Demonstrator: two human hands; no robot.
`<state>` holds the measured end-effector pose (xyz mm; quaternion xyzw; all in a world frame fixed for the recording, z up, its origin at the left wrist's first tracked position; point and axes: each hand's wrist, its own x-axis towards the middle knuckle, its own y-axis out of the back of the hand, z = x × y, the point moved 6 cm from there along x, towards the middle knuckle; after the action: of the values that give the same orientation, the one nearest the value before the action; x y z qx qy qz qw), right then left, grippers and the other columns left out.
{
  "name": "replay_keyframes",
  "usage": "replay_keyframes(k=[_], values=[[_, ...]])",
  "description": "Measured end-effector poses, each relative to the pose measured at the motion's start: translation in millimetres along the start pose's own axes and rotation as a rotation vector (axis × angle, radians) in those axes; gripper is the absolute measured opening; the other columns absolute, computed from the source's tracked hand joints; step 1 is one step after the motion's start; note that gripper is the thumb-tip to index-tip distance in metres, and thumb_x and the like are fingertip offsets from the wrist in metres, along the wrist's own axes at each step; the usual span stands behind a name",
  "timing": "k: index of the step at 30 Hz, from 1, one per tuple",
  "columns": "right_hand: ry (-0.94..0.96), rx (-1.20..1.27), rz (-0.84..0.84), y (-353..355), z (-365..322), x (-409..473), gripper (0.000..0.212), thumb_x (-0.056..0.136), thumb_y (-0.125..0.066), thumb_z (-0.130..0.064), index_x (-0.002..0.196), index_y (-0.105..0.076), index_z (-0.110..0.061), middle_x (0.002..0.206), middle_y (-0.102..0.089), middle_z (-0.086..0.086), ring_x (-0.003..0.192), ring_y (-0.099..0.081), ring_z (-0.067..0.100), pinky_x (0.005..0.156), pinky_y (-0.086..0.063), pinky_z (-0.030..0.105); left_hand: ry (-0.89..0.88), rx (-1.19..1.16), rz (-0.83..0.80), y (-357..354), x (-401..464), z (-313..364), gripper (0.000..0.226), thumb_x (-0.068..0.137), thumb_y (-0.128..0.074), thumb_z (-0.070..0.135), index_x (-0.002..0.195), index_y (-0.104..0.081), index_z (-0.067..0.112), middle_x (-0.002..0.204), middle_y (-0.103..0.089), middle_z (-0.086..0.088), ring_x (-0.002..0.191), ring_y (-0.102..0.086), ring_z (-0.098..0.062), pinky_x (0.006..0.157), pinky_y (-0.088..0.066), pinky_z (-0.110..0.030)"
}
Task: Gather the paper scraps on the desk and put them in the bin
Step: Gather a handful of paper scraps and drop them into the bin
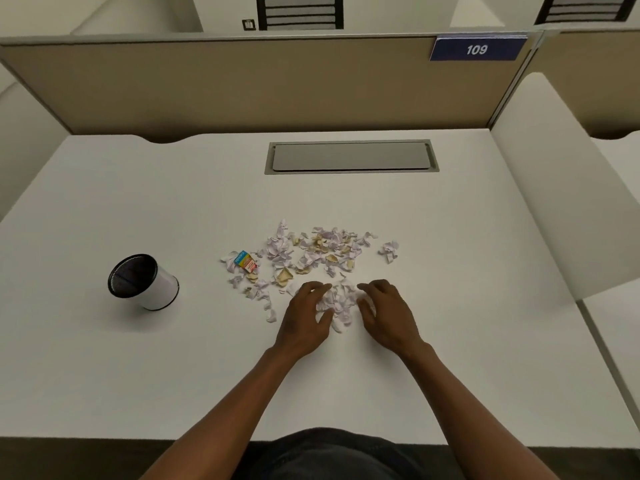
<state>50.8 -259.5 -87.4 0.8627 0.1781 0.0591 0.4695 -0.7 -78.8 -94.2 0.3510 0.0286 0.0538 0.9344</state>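
Note:
Torn paper scraps [311, 251], pale lilac, white and tan, lie scattered over the middle of the white desk [138, 358]. A small heap of scraps [337, 301] sits between my two hands at the near edge of the scatter. My left hand [304, 318] presses against the heap's left side with fingers curved round it. On the heap's right side my right hand [386, 315] does the same. A colourful printed scrap [245, 262] lies at the scatter's left end. The bin [142, 281], a small white cylinder with a black mesh inside, stands at the left.
A grey cable hatch [351, 156] is set into the desk behind the scraps. A beige partition [242, 84] with a blue sign reading 109 [477, 49] closes the back. A white side panel [554, 174] bounds the right.

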Motion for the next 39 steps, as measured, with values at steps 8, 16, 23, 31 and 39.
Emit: replay_keyframes(k=[8, 16, 23, 31, 39], values=[[-0.095, -0.056, -0.008, 6, 1, 11, 0.052, 0.100, -0.050, -0.038, 0.149, -0.042, -0.022, 0.142, -0.049, 0.009, 0.131, -0.044, 0.030, 0.094, -0.051, 0.041, 0.079, -0.007, 0.077, 24, -3, -23, 0.058, 0.087, -0.070, 0.037, 0.141, -0.051, 0.025, 0.146, -0.046, 0.001, 0.135, -0.044, -0.018, 0.105, -0.049, -0.042], [0.046, -0.059, -0.086, -5, -23, 16, 0.036, 0.099, -0.052, -0.034, 0.133, -0.061, -0.025, 0.129, -0.058, 0.003, 0.121, -0.051, 0.024, 0.092, -0.051, 0.037, -0.076, 0.110, -0.208, -1, 2, -2, 0.085, 0.076, -0.076, 0.054, 0.148, -0.042, 0.024, 0.146, -0.042, 0.002, 0.136, -0.037, -0.017, 0.109, -0.040, -0.030], [-0.187, -0.089, -0.223, 13, 15, -2, 0.112, 0.056, -0.075, -0.080, 0.151, -0.032, -0.038, 0.141, -0.042, 0.004, 0.122, -0.054, 0.027, 0.096, -0.050, 0.038, 0.031, 0.129, -0.195, 12, -2, -23, 0.108, 0.063, -0.083, 0.063, 0.153, -0.029, 0.035, 0.158, -0.026, 0.004, 0.146, -0.019, -0.016, 0.114, -0.033, -0.036], [-0.074, -0.182, -0.337, -8, -21, 12, 0.116, 0.059, -0.091, -0.049, 0.154, -0.027, -0.030, 0.134, -0.039, 0.007, 0.112, -0.059, 0.030, 0.094, -0.053, 0.038, -0.016, 0.128, -0.317, -10, 9, -8, 0.108, 0.070, -0.086, 0.039, 0.156, -0.022, 0.026, 0.149, -0.027, -0.002, 0.137, -0.034, -0.018, 0.101, -0.036, -0.020], [-0.020, -0.063, -0.257, -18, -42, 17, 0.067, 0.075, -0.083, -0.032, 0.135, -0.056, -0.023, 0.121, -0.054, 0.006, 0.101, -0.063, 0.026, 0.083, -0.049, 0.029, -0.002, 0.031, -0.198, -5, 10, -1, 0.074, 0.077, -0.083, 0.018, 0.142, -0.049, 0.013, 0.135, -0.051, -0.003, 0.118, -0.056, -0.019, 0.097, -0.046, -0.021]])
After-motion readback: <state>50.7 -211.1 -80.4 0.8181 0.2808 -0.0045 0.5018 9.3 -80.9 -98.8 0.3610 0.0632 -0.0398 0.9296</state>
